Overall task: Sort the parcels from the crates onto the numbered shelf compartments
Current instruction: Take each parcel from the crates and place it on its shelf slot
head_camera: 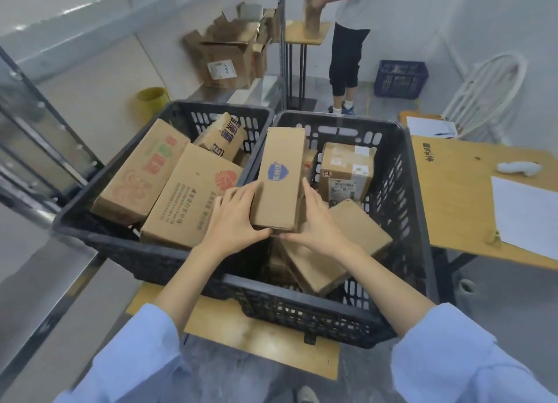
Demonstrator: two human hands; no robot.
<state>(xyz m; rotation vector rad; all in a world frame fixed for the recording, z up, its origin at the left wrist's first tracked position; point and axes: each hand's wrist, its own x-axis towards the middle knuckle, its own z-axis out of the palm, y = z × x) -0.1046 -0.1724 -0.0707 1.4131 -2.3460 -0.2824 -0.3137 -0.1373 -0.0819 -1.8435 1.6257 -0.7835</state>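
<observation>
You see a tan cardboard parcel [280, 179] with a blue shield emblem, over two black lattice crates [404, 209]. The left parcels [193, 197] carry red and green print. Your sleeves [471, 357] are pale blue; far right sits a blue crate [401, 78].

2 black slatted plastic crates sit side by side, touching. The left crate [163, 251] holds 3 brown cardboard parcels lying tilted against each other: a red-printed parcel [140, 173], a wide parcel [188, 198] with a red round mark, and a dark-lettered parcel [222, 138] at the back. Above the right crate [404, 191], a long narrow parcel [279, 176] with a blue shield badge is lifted. Inside lie a labelled parcel [345, 170] and a plain flat parcel [338, 245], perhaps with more beneath.
</observation>
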